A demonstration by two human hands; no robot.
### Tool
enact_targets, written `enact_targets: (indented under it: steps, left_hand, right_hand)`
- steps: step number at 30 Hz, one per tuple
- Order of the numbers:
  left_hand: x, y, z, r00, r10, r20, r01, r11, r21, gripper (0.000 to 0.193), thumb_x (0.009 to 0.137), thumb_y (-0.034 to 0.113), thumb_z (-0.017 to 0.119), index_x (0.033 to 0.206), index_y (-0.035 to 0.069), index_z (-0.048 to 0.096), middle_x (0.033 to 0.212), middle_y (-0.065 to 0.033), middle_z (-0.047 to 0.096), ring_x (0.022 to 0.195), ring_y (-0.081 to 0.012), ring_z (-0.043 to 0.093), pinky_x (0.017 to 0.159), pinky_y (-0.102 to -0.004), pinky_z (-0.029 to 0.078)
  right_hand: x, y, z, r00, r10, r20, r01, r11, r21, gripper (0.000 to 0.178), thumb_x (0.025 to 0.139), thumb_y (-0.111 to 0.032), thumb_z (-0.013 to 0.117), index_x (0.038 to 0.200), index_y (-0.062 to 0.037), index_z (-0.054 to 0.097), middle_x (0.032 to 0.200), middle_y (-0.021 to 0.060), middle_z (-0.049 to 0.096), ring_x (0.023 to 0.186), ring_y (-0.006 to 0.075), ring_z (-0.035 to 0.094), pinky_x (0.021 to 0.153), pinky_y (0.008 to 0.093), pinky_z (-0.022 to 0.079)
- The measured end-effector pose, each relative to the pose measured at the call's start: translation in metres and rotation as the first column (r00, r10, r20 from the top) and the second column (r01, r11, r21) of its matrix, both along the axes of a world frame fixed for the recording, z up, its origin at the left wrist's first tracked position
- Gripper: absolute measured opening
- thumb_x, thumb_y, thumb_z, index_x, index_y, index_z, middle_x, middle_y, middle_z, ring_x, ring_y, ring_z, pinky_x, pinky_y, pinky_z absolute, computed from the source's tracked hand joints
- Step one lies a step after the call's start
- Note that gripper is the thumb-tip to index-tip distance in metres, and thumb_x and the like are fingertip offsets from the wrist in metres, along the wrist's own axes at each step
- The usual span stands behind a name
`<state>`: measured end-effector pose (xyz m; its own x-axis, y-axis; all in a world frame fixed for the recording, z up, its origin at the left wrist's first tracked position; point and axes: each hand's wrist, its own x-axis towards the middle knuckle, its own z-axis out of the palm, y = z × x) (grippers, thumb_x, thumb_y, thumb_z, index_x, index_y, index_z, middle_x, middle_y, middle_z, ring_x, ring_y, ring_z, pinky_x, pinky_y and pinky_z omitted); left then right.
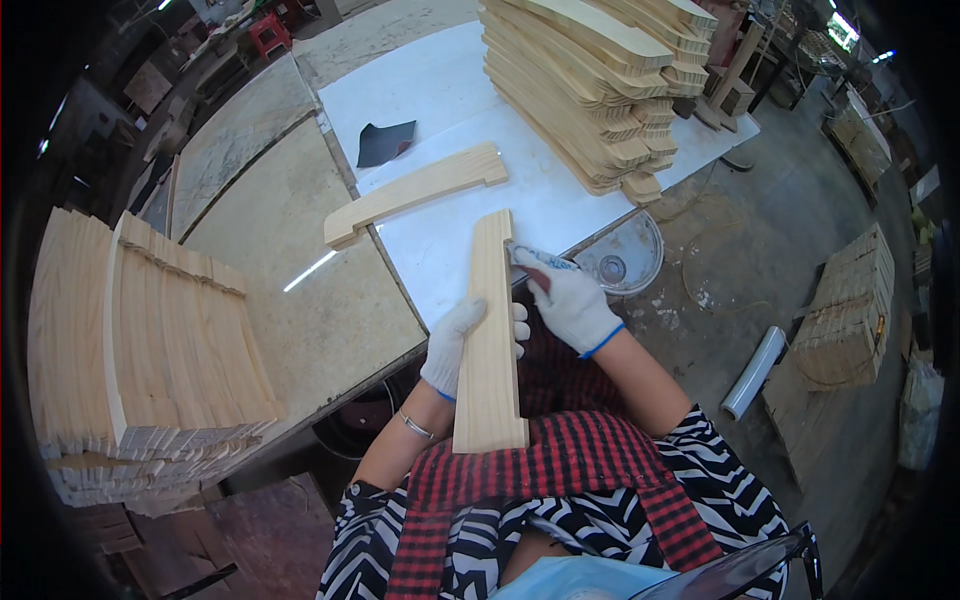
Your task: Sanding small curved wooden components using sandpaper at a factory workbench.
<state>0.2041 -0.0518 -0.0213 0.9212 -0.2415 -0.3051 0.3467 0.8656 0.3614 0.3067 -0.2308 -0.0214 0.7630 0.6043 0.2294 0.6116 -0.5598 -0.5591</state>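
Note:
Upright in front of my body is a pale wooden slat [488, 340] with a notch near each end, its lower end against my red-and-black checked apron. My left hand [456, 345], in a white knit glove, is wrapped around its left side, fingertips showing at the right edge. Near the upper notch, my gloved right hand [572, 305] is closed on a small reddish-brown piece of sandpaper [538, 278], held against the slat's right edge. A similar slat [420, 192] lies on the table beyond, beside a dark sheet of sandpaper [386, 143].
A tall stack of slats [600, 100] stands on the white sheet [420, 260] at the far right. Another stack [180, 340] fills the table's left side. Right of the table are a round whitish lid or bucket [635, 255], a plastic-wrapped roll [755, 372] and a tied bundle [845, 315].

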Motion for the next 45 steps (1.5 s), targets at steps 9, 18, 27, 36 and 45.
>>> enact_targets:
  steps: [9, 18, 27, 36, 45]
  left_hand:
    - [-0.004, 0.014, -0.026, 0.999, 0.017, 0.034, -0.022, 0.986, 0.167, 0.043, 0.099, 0.036, 0.056, 0.125, 0.002, 0.054, 0.098, -0.0186, 0.068, 0.083, -0.0290, 0.069, 0.070, -0.0413, 0.060]
    - [-0.001, -0.006, -0.003, 0.986, 0.134, -0.104, -0.124, 0.988, 0.095, 0.045, 0.100, 0.042, 0.054, 0.121, 0.002, 0.056, 0.088, -0.0102, 0.065, 0.067, -0.0200, 0.063, 0.059, -0.0331, 0.054]
    - [0.003, -0.004, -0.036, 0.987, 0.090, 0.132, -0.058, 0.972, -0.226, 0.044, 0.106, 0.046, 0.043, 0.103, 0.005, 0.061, 0.063, -0.0011, 0.044, 0.053, -0.0157, 0.040, 0.050, -0.0294, 0.038]
    - [-0.002, -0.001, 0.016, 0.999, -0.003, -0.051, 0.021, 0.933, 0.359, 0.061, 0.106, 0.051, 0.034, 0.134, -0.001, 0.049, 0.080, -0.0109, 0.055, 0.058, -0.0182, 0.056, 0.050, -0.0272, 0.049]
    - [-0.011, 0.017, 0.034, 0.998, -0.034, 0.043, 0.005, 0.833, 0.554, 0.065, 0.095, 0.037, 0.060, 0.145, 0.001, 0.039, 0.110, -0.0178, 0.062, 0.072, -0.0197, 0.063, 0.059, -0.0296, 0.056]
  right_hand:
    - [-0.011, 0.025, 0.037, 0.978, 0.196, 0.072, -0.201, 0.978, 0.059, 0.044, 0.085, -0.011, 0.062, 0.130, -0.0101, 0.062, 0.090, 0.0189, 0.069, 0.082, 0.0392, 0.067, 0.071, 0.0452, 0.054]
    - [0.001, 0.025, 0.046, 0.913, 0.272, 0.304, -0.242, 0.961, -0.132, 0.050, 0.090, -0.013, 0.055, 0.139, -0.0167, 0.053, 0.094, 0.0162, 0.068, 0.077, 0.0333, 0.065, 0.068, 0.0450, 0.052]
    - [-0.066, 0.005, 0.068, 0.725, 0.653, 0.218, -0.617, 0.757, -0.215, 0.049, 0.084, -0.024, 0.063, 0.133, -0.0190, 0.057, 0.086, 0.0089, 0.067, 0.078, 0.0287, 0.067, 0.070, 0.0414, 0.053]
    - [0.029, 0.025, 0.037, 0.920, 0.230, 0.317, -0.171, 0.964, -0.202, 0.052, 0.096, -0.022, 0.057, 0.147, -0.0184, 0.047, 0.088, 0.0119, 0.069, 0.077, 0.0315, 0.066, 0.074, 0.0438, 0.050]
    - [0.024, 0.023, 0.017, 0.923, 0.155, 0.352, -0.140, 0.988, -0.069, 0.057, 0.092, -0.021, 0.060, 0.147, -0.0156, 0.046, 0.089, 0.0126, 0.071, 0.078, 0.0298, 0.069, 0.070, 0.0442, 0.052]
